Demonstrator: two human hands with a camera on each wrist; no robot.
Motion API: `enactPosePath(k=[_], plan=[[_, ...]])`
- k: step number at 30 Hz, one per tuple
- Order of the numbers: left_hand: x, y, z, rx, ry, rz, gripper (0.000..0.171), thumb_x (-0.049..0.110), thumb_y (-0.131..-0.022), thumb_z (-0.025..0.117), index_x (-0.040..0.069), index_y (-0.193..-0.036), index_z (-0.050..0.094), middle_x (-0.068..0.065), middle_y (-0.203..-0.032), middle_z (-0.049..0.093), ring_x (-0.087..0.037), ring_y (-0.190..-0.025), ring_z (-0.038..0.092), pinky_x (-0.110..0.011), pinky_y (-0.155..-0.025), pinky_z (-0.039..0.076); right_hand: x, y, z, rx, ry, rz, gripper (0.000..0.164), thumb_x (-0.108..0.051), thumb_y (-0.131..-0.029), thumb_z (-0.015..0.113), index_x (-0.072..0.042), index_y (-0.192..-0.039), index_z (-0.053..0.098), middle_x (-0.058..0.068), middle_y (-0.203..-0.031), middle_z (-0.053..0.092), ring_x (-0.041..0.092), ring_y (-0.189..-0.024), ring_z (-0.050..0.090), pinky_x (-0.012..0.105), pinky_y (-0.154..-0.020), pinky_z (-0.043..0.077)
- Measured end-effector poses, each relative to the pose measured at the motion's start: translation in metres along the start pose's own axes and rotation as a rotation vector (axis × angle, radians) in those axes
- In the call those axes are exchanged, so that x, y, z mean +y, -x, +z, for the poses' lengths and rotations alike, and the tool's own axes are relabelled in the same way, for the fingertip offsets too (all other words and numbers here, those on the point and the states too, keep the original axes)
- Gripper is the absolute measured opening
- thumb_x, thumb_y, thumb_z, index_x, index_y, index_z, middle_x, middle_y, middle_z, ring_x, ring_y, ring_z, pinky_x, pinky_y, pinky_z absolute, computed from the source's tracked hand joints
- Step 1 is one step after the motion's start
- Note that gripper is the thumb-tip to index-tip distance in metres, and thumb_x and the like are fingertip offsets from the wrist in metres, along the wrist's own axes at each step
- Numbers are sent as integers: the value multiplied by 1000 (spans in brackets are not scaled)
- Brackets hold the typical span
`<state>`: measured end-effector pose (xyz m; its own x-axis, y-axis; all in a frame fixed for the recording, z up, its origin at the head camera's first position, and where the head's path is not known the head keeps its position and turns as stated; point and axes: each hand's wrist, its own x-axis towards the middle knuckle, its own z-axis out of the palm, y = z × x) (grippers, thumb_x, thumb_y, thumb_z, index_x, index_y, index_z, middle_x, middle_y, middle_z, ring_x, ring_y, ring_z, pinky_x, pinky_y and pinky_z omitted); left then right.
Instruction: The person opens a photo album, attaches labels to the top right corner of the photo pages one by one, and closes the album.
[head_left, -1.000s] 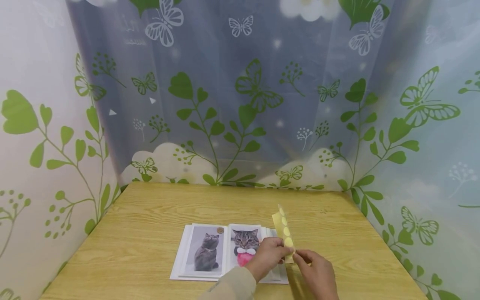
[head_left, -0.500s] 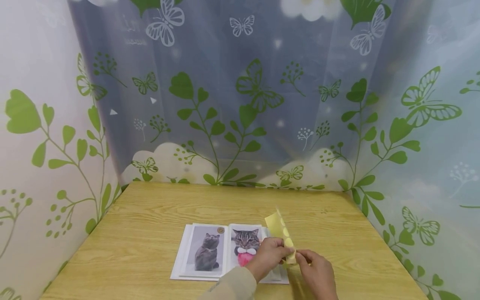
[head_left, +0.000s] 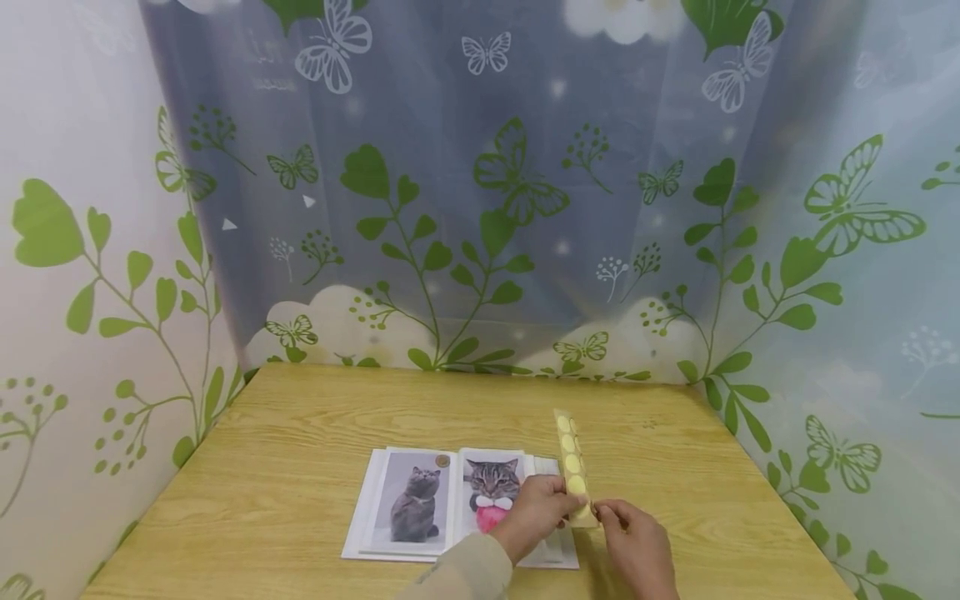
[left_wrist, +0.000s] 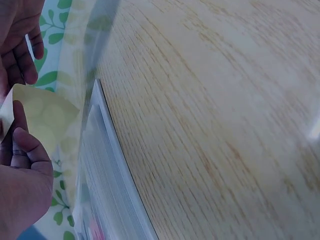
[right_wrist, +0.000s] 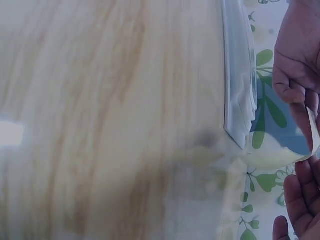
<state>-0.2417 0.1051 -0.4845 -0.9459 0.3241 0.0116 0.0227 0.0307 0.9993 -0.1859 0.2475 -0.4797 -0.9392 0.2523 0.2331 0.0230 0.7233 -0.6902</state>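
In the head view my left hand (head_left: 536, 510) pinches the lower end of a narrow sheet of round pale-yellow stickers (head_left: 567, 450), which stands up with its sticker side toward me. My right hand (head_left: 637, 542) is at the sheet's lower right corner, thumb and forefinger together on a small brown edge that looks like a sticker. Most of it is hidden by the fingertips. Under my left forearm lies an open photo album (head_left: 365, 533) with cat pictures; a round brown sticker (head_left: 442, 460) is on the left picture. In the left wrist view the sheet (left_wrist: 47, 112) bends between both hands.
The wood-grain table (head_left: 300, 433) carries the album near its front. A curtain (head_left: 450, 275) with butterflies and leaves hangs behind the table and along both sides. In the right wrist view, the album's page edges (right_wrist: 237, 75) stand close to my left hand.
The sheet tilted left and turned its back, then swung upright with its sticker faces showing again. My right fingertips have shifted slightly right, away from the sheet; my left hand stays put.
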Motion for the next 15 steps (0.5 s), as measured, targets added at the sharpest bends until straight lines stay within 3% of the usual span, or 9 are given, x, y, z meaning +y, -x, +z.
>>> enactPosePath(k=[6, 15], plan=[[-1, 0, 0, 4, 3, 2, 12, 6, -87, 71, -5, -83, 71, 7, -66, 58, -7, -58, 49, -20, -54, 43, -1, 0, 2, -51, 3, 6, 31, -36, -91, 71, -7, -100, 76, 2, -89, 74, 23, -85, 69, 42, -74, 54], [0, 1, 1, 10, -35, -12, 10, 6, -87, 72, -3, -81, 71, 7, -64, 56, -7, -59, 49, -19, -53, 42, -2, 1, 2, -59, 25, -7, 24, -25, -96, 65, -3, -98, 74, -1, -82, 72, 19, -77, 66, 41, -67, 53]])
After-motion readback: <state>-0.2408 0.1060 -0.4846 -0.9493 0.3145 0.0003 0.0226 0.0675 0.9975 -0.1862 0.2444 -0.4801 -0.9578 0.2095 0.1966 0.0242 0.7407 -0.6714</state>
